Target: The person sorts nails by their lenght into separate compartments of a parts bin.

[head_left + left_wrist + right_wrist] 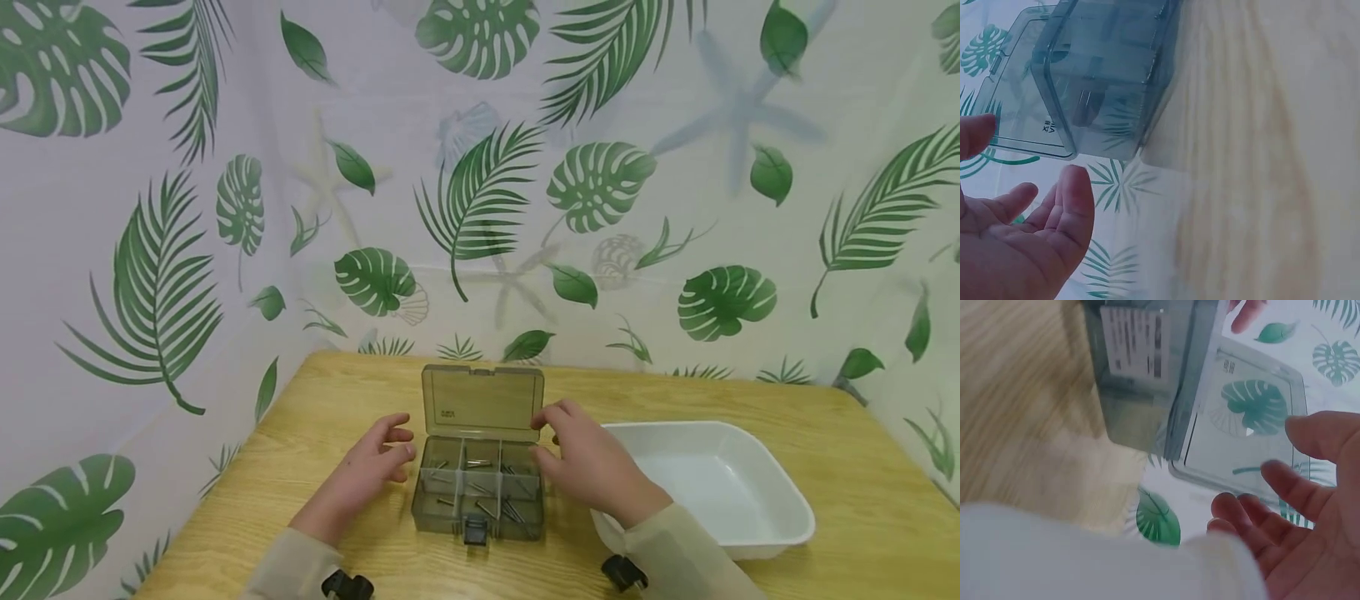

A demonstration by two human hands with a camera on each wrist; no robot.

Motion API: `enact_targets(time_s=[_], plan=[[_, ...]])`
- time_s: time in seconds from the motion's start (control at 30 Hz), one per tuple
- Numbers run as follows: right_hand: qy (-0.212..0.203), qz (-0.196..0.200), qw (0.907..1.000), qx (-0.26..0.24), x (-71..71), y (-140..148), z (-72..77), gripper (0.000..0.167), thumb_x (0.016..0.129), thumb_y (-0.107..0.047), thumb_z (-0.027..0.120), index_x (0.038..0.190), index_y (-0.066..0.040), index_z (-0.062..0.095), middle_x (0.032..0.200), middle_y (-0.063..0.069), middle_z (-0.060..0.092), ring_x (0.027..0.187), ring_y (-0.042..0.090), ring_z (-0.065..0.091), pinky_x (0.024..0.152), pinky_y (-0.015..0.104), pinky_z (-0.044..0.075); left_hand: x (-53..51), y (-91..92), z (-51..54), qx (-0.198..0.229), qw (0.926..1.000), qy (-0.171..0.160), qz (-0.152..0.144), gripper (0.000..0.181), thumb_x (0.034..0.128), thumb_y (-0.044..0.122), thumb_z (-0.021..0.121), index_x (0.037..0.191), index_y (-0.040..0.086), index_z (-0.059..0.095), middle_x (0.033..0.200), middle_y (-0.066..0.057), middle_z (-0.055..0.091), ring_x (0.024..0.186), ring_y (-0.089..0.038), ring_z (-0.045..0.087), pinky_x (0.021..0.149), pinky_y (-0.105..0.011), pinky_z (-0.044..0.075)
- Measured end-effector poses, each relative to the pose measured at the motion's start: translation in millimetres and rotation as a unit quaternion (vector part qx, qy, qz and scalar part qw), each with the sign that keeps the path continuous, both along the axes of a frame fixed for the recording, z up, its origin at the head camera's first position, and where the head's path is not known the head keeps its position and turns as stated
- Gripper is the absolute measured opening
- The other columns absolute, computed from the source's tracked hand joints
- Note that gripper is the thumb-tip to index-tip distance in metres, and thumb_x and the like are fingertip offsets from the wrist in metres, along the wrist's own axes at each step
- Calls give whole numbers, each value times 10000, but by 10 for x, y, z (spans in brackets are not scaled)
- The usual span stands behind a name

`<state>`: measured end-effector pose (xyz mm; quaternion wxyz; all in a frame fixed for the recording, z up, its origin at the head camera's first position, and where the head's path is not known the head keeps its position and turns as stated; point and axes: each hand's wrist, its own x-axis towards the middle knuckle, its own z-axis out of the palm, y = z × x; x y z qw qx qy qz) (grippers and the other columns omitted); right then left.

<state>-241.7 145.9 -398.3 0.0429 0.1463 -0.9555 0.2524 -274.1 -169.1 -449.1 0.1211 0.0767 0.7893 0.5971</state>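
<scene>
A smoky see-through compartment box (476,527) stands on the table with its hinged lid (483,400) raised at the back. Thin metal pieces like screws or nails (487,507) lie in its compartments. My left hand (369,463) hovers by the box's left side, fingers loosely bent and holding nothing; the left wrist view shows a gap between fingertips and box. On the other side, my right hand (588,463) has relaxed, spread fingers close to the lid's right edge. Whether a right fingertip touches the lid, I cannot tell. A printed label (1136,342) shows on the box's side.
A white basin (720,483) stands on the wooden table (262,500), right of the box and partly behind my right forearm. Leaf-patterned cloth (480,208) hangs behind the table and along its left side.
</scene>
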Motion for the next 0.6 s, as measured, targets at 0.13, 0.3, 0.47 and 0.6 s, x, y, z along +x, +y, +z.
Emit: enact_targets(time_s=[0.13, 0.3, 0.47, 0.6], plan=[[-232, -200, 9983, -503, -19, 111, 15, 469, 988, -289, 648, 1398, -95, 529, 1384, 94, 525, 1094, 263, 613, 776, 420, 543, -24, 20, 77, -182, 9995, 252, -65, 710, 1015, 493, 569, 1594, 200, 281, 1502, -143, 422, 1181, -338, 583, 986, -521, 480], [-548, -257, 9915, -1156, -57, 193, 55, 639, 1015, -318, 602, 1557, -102, 341, 1465, 137, 490, 1156, 277, 605, 791, 420, 559, -79, 70, 233, -182, 9993, 245, -199, 767, 1008, 621, 465, 1619, 222, 229, 1545, -154, 386, 1265, -427, 527, 1082, -628, 347], [-921, -130, 9830, -1584, -107, 189, 96, 697, 1037, -366, 556, 1609, -123, 242, 1500, 149, 469, 1242, 335, 568, 894, 504, 540, -147, 140, 334, -39, 9983, 402, -426, 690, 1075, 550, 339, 1630, 169, 192, 1581, -162, 346, 1382, -384, 420, 1089, -603, 356], [-1206, -70, 9748, -1875, -113, 166, 99, 699, 1046, -390, 542, 1622, -155, 222, 1505, 134, 467, 1288, 353, 534, 941, 528, 516, -166, 173, 346, 10, 9980, 413, -480, 619, 1102, 482, 306, 1627, 169, 205, 1599, -141, 314, 1408, -344, 393, 1085, -556, 387]])
